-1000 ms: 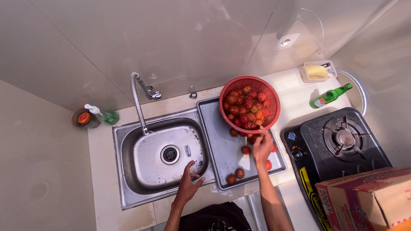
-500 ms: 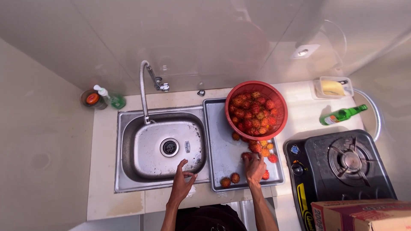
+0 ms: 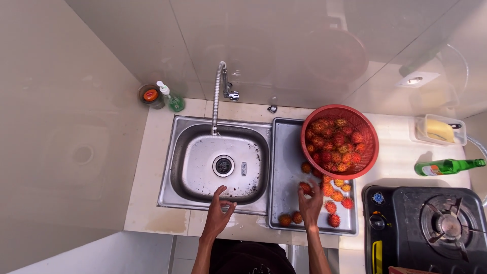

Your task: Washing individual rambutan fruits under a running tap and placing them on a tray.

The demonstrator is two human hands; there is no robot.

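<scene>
Left hand (image 3: 217,215): fingers loosely apart, holding nothing, resting on the sink (image 3: 175,167) front rim. Right hand (image 3: 309,199): fingers pinched on one rambutan (image 3: 305,187) over the draining tray (image 3: 286,147). Loose fruit (image 3: 290,219) near the tray's front edge; a careless brush may roll them off.

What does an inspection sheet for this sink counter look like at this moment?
Surface: pale counter with steel sink and drainer tray.
Job's things: red basket of rambutans; loose rambutans on the tray.
Clutter: soap bottle, green bottle, clear tub.
Grippers: left hand at the sink's front rim, empty; right hand grips a rambutan.
Cables: hose at right edge.
Surroundings: faucet, gas stove, tiled wall.
</scene>
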